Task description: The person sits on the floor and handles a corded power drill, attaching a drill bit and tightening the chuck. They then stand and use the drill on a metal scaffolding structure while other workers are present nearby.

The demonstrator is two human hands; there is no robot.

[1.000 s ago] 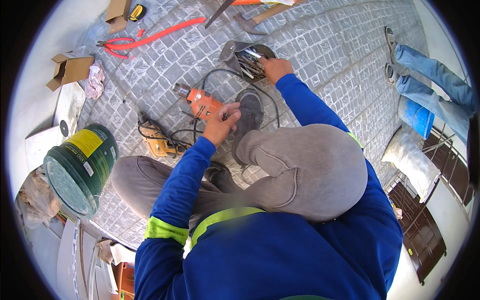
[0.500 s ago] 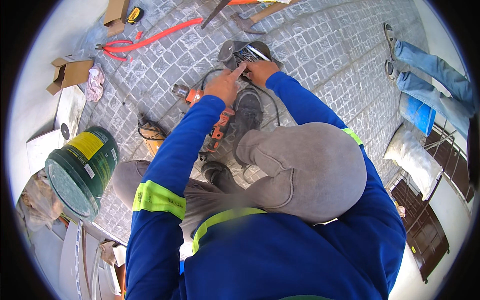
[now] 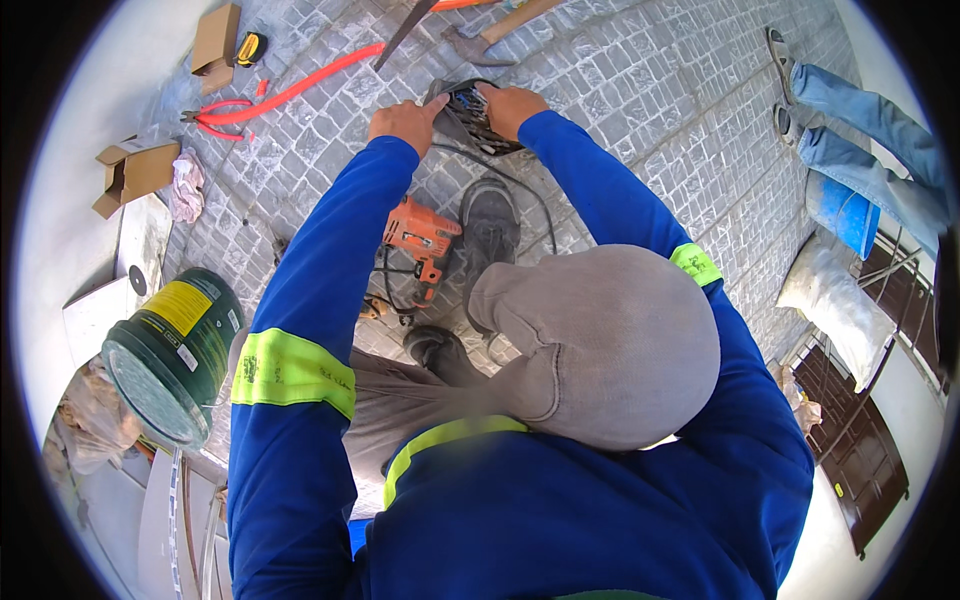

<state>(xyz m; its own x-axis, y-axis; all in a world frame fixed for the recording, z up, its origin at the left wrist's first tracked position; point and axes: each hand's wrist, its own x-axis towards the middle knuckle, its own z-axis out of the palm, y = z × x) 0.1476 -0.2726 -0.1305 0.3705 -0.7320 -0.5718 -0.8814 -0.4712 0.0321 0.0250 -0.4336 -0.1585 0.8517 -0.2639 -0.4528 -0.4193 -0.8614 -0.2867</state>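
Observation:
A dark grey pouch (image 3: 455,128) with thin metal pieces, which look like drill bits, inside lies on the paving beyond my boot. My left hand (image 3: 405,125) grips its left edge, the index finger stretched along the rim. On the opposite side, my right hand (image 3: 512,108) holds the right edge, fingers bent over it. The mouth of the pouch is spread between the two hands. Nearer to me, an orange and black power drill (image 3: 422,238) lies beside my boot, partly behind my left sleeve, its black cord running past the pouch.
Red-handled pliers (image 3: 222,120), a red flexible tube (image 3: 310,85), a tape measure (image 3: 251,49) and cardboard boxes (image 3: 138,172) lie left. Far ahead are a hammer (image 3: 490,42) and a saw blade (image 3: 405,35). A green bucket (image 3: 170,355) stands left; another person's legs (image 3: 860,130) are right.
My hands have moved apart to opposite sides of the pouch, spreading its mouth. The left went away from me and leftward. My left sleeve now covers the yellowish tool.

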